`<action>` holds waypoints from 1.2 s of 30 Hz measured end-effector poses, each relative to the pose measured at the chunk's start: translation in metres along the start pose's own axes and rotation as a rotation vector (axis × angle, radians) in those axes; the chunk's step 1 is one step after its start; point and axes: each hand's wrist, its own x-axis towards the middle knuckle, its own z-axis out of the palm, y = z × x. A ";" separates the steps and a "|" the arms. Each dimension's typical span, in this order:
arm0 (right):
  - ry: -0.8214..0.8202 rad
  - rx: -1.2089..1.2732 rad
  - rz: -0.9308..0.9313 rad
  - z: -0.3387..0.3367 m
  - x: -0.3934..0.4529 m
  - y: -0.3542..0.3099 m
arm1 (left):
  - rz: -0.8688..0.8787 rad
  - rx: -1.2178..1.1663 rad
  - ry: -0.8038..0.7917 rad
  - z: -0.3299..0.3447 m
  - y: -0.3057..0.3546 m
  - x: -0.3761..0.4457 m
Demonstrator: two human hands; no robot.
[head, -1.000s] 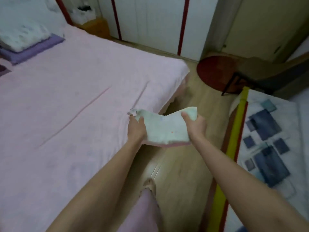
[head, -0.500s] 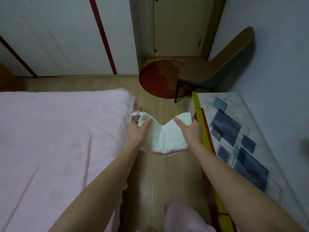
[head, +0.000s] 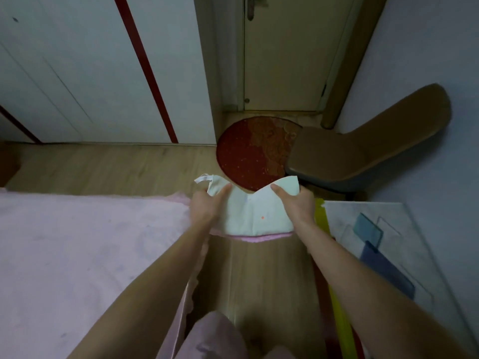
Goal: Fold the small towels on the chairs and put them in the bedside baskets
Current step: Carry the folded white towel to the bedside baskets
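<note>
Room: wooden floor (head: 124,167) runs between a pink bed (head: 85,255) on the left and a patterned rug (head: 404,255) on the right, leaving a narrow open strip under the arms.
Far wall: white wardrobe doors (head: 85,73) with red stripes, then a closed door (head: 287,53).
Doorway: a round red mat (head: 248,156) lies in front of the door, its right edge tucked under the brown chair (head: 363,149).
Chair: it stands near the right wall, seat bare, just beyond the rug's far edge.
Towel: the small white towel (head: 252,213) hangs in the air over the floor strip, just off the bed's corner, sagging in the middle; a pink edge shows along its bottom.
Left hand: the left hand (head: 206,206) pinches the towel's left upper corner, thumb on top; a loose tab sticks out past it.
Right hand: the right hand (head: 298,206) pinches the right upper corner, thumb laid across the cloth.
Rug edge: a yellow band (head: 321,216) borders the rug beside the right forearm.
Below: pink cloth at the bottom edge, probably the person's trouser leg (head: 215,338).
</note>
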 end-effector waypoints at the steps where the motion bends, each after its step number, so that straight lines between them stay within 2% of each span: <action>1: -0.008 -0.011 0.001 0.007 0.018 -0.010 | -0.019 0.005 0.011 0.000 0.006 0.017; 5: -0.001 -0.016 -0.024 0.044 0.128 -0.062 | -0.001 -0.028 0.056 0.023 0.049 0.136; 11: 0.055 -0.082 -0.060 0.098 0.275 -0.138 | 0.042 -0.057 0.032 0.052 0.119 0.305; 17: 0.128 -0.106 -0.068 0.142 0.406 -0.210 | 0.083 0.043 0.040 0.065 0.197 0.437; 21: 0.087 -0.180 -0.137 0.197 0.488 -0.254 | 0.000 0.021 0.141 0.066 0.216 0.522; 24: -0.010 -0.252 -0.215 0.260 0.549 -0.290 | -0.078 -0.011 0.256 0.053 0.218 0.582; 28: -0.241 -0.347 -0.299 0.356 0.597 -0.344 | -0.258 -0.084 0.444 0.010 0.212 0.642; 36: -0.684 -0.446 -0.560 0.557 0.590 -0.433 | -0.565 -0.187 0.833 -0.106 0.162 0.707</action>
